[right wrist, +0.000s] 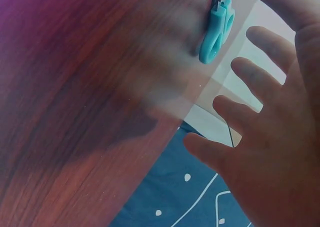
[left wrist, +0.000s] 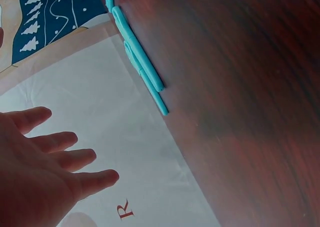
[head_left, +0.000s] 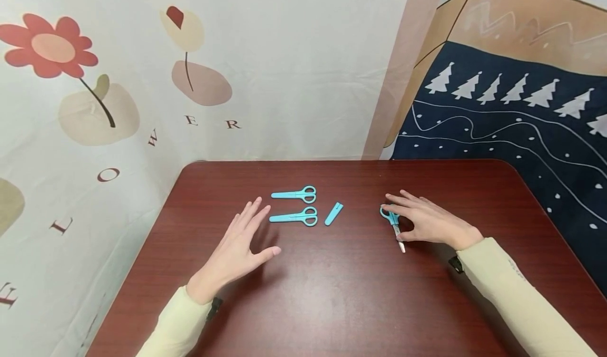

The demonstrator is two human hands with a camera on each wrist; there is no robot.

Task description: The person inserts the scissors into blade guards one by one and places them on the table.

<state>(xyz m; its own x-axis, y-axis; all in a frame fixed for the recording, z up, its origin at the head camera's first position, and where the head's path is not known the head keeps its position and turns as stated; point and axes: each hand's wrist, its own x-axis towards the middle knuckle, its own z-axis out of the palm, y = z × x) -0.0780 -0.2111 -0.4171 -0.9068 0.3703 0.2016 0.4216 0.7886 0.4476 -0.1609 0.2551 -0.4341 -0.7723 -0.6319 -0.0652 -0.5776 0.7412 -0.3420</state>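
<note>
Two pairs of blue scissors with blue covers over their blades lie side by side, the farther scissors (head_left: 295, 194) and the nearer scissors (head_left: 289, 218), handles to the right. A loose blue blade cover (head_left: 334, 214) lies slanted just right of them. Farther right, a third pair of blue-handled scissors (head_left: 391, 218) has bare metal blades pointing toward the near side. My right hand (head_left: 429, 222) hovers over these, fingers spread, partly overlapping them in the head view; the right wrist view shows its fingers apart from the handles. My left hand (head_left: 234, 254), fingers extended, is left of the covered scissors and holds nothing.
Everything lies on a dark red-brown wooden table (head_left: 332, 304) with rounded far corners. Behind its far edge hangs a pale cloth (head_left: 294, 83) printed with flowers and letters, and a navy cloth (head_left: 474, 119) with white trees is at the right.
</note>
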